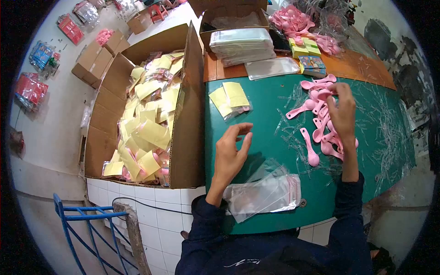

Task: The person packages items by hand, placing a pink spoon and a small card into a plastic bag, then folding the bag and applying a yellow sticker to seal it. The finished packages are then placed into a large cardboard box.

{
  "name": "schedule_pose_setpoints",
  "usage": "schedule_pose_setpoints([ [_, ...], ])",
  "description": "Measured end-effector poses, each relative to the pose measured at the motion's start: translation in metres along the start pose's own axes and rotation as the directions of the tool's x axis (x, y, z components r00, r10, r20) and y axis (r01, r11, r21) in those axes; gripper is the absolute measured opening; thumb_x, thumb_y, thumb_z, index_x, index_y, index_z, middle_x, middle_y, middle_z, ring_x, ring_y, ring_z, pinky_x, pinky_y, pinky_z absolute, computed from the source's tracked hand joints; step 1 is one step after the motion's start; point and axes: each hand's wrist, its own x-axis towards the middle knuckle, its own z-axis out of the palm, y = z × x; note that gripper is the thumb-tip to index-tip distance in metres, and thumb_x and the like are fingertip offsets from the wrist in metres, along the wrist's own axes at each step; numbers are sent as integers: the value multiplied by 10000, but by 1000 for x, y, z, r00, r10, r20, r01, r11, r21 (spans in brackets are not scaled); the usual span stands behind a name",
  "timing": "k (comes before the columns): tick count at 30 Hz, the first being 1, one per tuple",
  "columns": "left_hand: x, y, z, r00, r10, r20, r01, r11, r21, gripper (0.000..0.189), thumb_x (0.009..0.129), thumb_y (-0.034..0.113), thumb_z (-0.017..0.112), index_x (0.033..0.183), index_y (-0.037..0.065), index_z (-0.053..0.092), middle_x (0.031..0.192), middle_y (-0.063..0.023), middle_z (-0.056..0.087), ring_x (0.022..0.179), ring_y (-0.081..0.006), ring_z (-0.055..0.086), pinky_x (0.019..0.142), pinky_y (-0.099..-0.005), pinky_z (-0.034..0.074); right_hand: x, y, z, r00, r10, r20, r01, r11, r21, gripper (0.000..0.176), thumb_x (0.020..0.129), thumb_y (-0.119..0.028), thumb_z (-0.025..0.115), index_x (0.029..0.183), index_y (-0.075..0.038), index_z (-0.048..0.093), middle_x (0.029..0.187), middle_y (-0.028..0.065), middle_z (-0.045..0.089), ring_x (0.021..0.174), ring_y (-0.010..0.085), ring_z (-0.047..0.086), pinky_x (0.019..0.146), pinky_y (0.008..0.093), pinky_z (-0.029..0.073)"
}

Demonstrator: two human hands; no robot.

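My right hand (343, 111) is at the pile of pink plastic spoons on the right of the green table, its thumb and fingers closed around one pink spoon (324, 95). More pink spoons (311, 149) lie loose below and left of it. Over the table's left half hovers my left hand (230, 153), fingers curved and thumb apart, with nothing visible in it. Beneath that hand lies a stack of clear plastic bags (261, 197), the top ones fanned out. Two packed bags with yellow cards (229, 98) rest farther up.
Left of the table (270, 105), a large cardboard box (190, 114) holds many packed bags with yellow cards. Stacked clear bags (240, 43), small card packs (312, 65) and more pink spoons (291, 20) sit at the back. Plastic scraps (385, 123) litter the right side.
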Motion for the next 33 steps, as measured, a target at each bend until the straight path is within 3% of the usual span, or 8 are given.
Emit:
schedule_pose_setpoints([
  [2,-5,5,-5,986,-62,154,48,995,92,216,815,171,632,973,28,592,905,-98,634,812,-236,635,714,-329,507,5,-10,-2,979,204,-11,-178,881,439,211,849,-230,530,928,-40,484,745,121,574,639,210,597,533,326,468],
  [5,-30,7,-5,905,-145,399,-35,911,410,319,773,270,683,935,24,558,809,-121,598,720,-273,618,635,-356,495,0,-17,-6,808,378,452,-535,150,831,344,933,-407,428,1001,-71,458,732,53,568,582,58,552,434,180,399],
  [9,-56,7,15,934,-91,344,-71,900,430,393,735,226,713,1019,46,510,796,-105,562,714,-240,613,626,-345,483,-5,-8,-6,538,303,787,-817,419,397,316,908,-297,496,1099,-47,471,774,51,570,614,75,541,494,223,441],
  [11,-52,0,16,903,-99,418,13,979,203,354,752,182,699,1015,38,511,847,-111,564,709,-200,604,638,-314,486,-20,-8,4,842,-18,540,-319,790,524,390,864,-235,548,1193,-54,444,835,63,567,706,117,543,609,261,451],
  [12,-49,-3,15,887,-93,452,60,994,87,335,760,159,692,1013,35,512,873,-114,565,707,-181,599,644,-298,487,-19,-13,-4,831,-137,539,-212,819,534,442,823,-185,588,1225,-59,453,899,74,563,798,159,539,712,286,434],
  [16,-41,-9,12,877,-94,471,176,975,-133,227,821,108,630,990,17,509,942,-94,594,764,-140,591,676,-274,489,2,-40,-39,522,-288,802,-331,798,503,355,776,-88,615,1124,-35,566,979,94,570,926,213,546,838,309,416],
  [22,-40,-14,11,851,-198,487,496,607,-621,153,862,69,582,944,26,460,882,-136,649,822,-181,627,734,-267,497,-5,-45,-27,590,-212,779,-483,680,551,188,764,-72,643,931,12,621,788,59,629,662,116,577,597,243,458],
  [33,-37,-11,9,870,-276,410,476,686,-550,279,852,103,614,1076,7,479,895,-114,657,793,-123,624,644,-218,470,-6,-66,-27,538,-185,822,-634,554,540,96,800,-84,623,838,3,607,703,33,602,581,51,529,488,200,406],
])
